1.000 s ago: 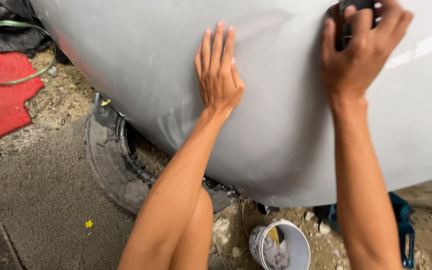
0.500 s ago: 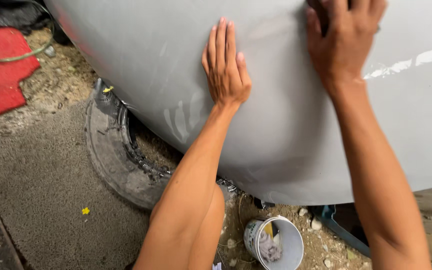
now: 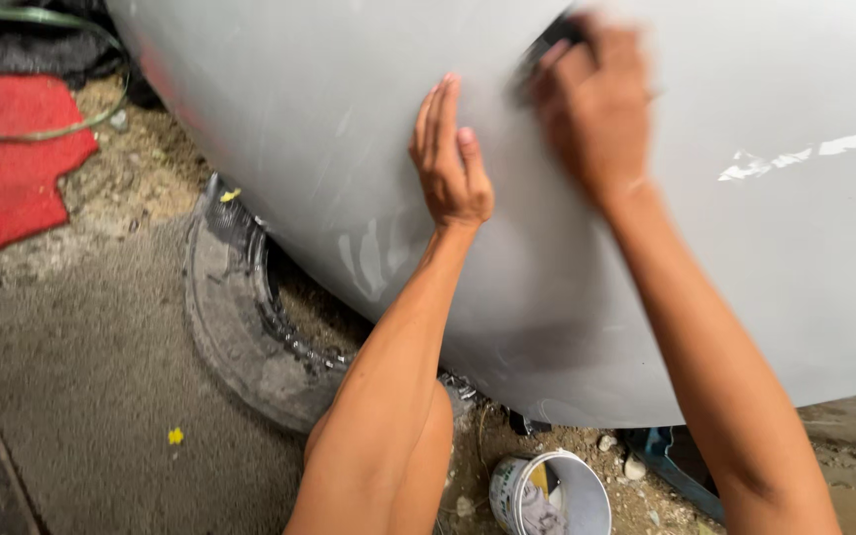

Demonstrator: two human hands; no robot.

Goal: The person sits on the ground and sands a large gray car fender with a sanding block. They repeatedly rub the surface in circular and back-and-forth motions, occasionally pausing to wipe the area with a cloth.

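A large curved grey panel (image 3: 369, 119), wet and glossy, fills the upper part of the head view. My left hand (image 3: 451, 159) lies flat on it, fingers together and pointing up. My right hand (image 3: 591, 109), blurred by motion, presses a small dark sanding block (image 3: 547, 48) against the panel just right of the left hand. Only the block's upper left edge shows past the fingers.
An old tyre (image 3: 235, 317) lies on the dirt under the panel. A small white bucket (image 3: 552, 492) with a rag inside stands by my knee. A red mat (image 3: 7, 183) and a green hose (image 3: 42, 131) lie at the left. A blue object (image 3: 671, 461) sits at bottom right.
My right hand has slid with the block to the left and slightly down across the panel, closer to my left hand. The left hand stays flat on the panel.
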